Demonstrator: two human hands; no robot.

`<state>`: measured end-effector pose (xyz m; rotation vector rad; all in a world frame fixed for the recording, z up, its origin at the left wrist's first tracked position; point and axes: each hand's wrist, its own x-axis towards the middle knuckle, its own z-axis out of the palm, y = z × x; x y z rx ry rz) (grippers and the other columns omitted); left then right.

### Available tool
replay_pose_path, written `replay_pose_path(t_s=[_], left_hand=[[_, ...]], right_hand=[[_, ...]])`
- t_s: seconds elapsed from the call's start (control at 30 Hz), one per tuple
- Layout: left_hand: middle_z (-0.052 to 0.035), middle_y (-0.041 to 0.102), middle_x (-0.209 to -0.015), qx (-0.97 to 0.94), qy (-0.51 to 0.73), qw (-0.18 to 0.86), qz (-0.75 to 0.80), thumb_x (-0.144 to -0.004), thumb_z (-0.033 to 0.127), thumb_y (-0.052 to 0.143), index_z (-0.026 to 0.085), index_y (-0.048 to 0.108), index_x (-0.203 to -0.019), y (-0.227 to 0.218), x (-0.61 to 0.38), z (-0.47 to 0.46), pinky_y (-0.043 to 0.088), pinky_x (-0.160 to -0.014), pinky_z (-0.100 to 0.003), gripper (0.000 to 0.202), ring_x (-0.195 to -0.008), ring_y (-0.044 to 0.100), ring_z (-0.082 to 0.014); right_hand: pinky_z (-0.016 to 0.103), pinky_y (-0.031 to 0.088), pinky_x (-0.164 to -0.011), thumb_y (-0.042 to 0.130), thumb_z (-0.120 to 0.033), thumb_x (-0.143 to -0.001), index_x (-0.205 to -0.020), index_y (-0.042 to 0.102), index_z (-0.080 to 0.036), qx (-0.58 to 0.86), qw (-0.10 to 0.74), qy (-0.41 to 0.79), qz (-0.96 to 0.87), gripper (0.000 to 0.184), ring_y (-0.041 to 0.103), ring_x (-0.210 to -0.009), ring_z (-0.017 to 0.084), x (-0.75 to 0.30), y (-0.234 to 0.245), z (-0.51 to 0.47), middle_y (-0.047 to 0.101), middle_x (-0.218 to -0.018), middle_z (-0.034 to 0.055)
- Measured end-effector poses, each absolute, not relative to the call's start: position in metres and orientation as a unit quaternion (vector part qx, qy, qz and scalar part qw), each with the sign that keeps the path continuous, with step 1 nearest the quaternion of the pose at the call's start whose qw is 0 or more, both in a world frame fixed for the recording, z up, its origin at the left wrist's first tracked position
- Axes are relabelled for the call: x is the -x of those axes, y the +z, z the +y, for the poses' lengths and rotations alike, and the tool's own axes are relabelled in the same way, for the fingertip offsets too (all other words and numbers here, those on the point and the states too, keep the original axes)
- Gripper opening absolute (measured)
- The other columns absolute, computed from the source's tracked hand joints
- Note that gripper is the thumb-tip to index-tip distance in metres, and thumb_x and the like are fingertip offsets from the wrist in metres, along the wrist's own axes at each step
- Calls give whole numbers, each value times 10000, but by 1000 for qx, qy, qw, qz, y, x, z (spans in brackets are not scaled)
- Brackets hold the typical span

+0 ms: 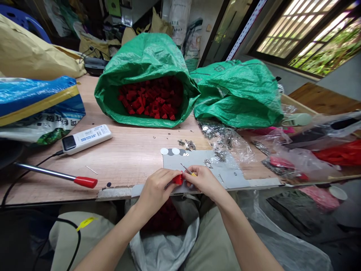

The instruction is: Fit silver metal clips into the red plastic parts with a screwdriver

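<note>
Small red piece (177,179) pinched by left hand (158,184) near table edge, right hand (200,180) gripping slim yellow-handled tool (187,170) just beside it, grey mat (175,162), wood-grain tabletop (132,150), open green sack (146,56) behind, barred window (296,34) at upper right.

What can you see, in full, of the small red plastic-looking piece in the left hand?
The small red piece looks blocky and bright, like plastic. The left hand pinches it, partly covering it, near the front edge of the flat grey sheet. The right hand, holding a slim metal-shafted tool with yellow on its handle, is close beside it. Contact there and finer parts are unclear.
</note>
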<state>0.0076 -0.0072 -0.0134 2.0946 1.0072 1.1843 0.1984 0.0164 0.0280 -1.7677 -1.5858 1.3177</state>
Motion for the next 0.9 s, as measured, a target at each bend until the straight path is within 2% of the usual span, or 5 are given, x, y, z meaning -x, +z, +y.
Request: replay_pose_path(t_s=[0.1, 0.37, 0.43, 0.53, 0.9], left_hand=[[-64, 726, -1062, -772, 443, 262, 372, -912, 98, 587, 205, 623, -1180, -14, -8, -8, 541, -821, -350, 291, -959, 660, -210], [-60, 712, -1063, -761, 437, 267, 399, -920, 106, 577, 211, 600, -1177, -15, -10, -8, 535, -824, -348, 278, -961, 652, -208], [-63, 710, -1060, -765, 436, 262, 395, -939, 140, 566, 216, 600, -1177, -15, -11, -8, 535, -816, -347, 252, -957, 652, -208], [-68, 712, -1049, -769, 436, 258, 390, -956, 169, 552, 217, 596, -1190, -14, -11, -8, 535, -807, -346, 243, -948, 653, -209], [-76, 713, -1062, -782, 422, 244, 389, -976, 171, 514, 220, 595, -1239, -12, -11, -7, 550, -835, -346, 280, -978, 661, -209]], right_hand=[[174, 285, -358, 656, -444, -771, -773, 625, -162, 636, 222, 487, -556, 284, 390, -393, 69, -199, 28, 15, 571, -519, -23], [210, 397, -398, 621, -591, -831, -1163, 597, -179, 566, 270, 573, -528, 530, 342, -395, 46, -218, 29, 10, 581, -695, -41], [209, 370, -387, 615, -581, -840, -1156, 643, -181, 568, 249, 561, -548, 510, 347, -385, 53, -226, 31, 8, 544, -635, -49], [206, 305, -369, 634, -555, -830, -1043, 740, -169, 589, 193, 517, -591, 453, 382, -374, 75, -234, 35, 7, 496, -520, -42], [201, 307, -336, 613, -539, -856, -1024, 783, -200, 576, 172, 500, -623, 415, 407, -376, 76, -235, 27, 12, 606, -613, -6]])
